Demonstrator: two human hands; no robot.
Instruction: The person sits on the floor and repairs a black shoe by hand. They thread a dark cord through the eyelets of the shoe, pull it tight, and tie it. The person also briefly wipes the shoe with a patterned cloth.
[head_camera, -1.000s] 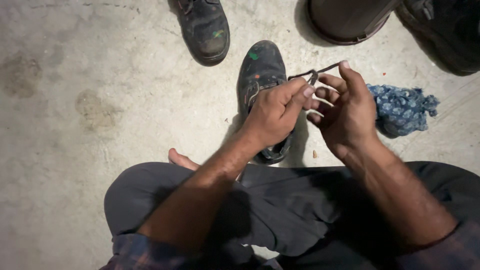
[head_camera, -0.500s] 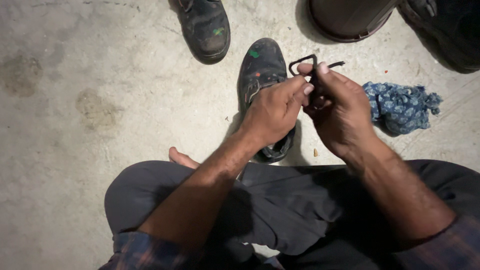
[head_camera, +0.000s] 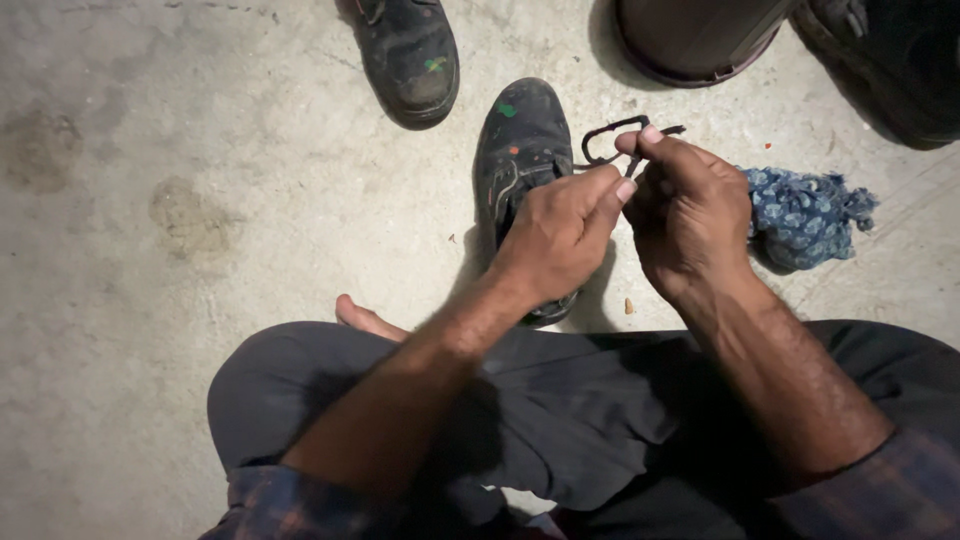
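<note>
Both hands, left hand and right hand, pinch a dark shoelace (looped, apparently knotted) over the paint-flecked black shoe

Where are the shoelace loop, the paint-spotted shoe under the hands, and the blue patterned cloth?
shoelace loop (head_camera: 608, 140), head view, on the upper curve of the loop.
paint-spotted shoe (head_camera: 520, 125), head view, on the toe.
blue patterned cloth (head_camera: 800, 215), head view, on its bunched middle.
</note>
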